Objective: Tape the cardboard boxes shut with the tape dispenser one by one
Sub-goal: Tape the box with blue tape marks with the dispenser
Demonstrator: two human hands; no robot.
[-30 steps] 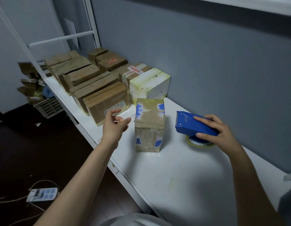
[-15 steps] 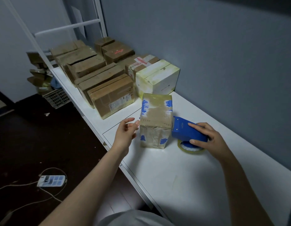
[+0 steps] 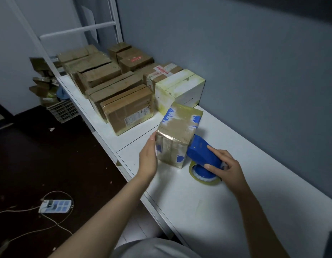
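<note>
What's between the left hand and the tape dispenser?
Only the blue-patched box, in the head view: the left hand presses one side, the tape dispenser meets the opposite side.

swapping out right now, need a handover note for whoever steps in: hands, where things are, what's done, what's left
Left hand: open, flat against the left side of the blue-printed box, steadying it on the white table.
Right hand: grips the tape dispenser, its front end against the box's right side.
Done: dispenser placed; no new strip seen.
Left: pull tape over this box, then the other boxes behind, one by one.
</note>
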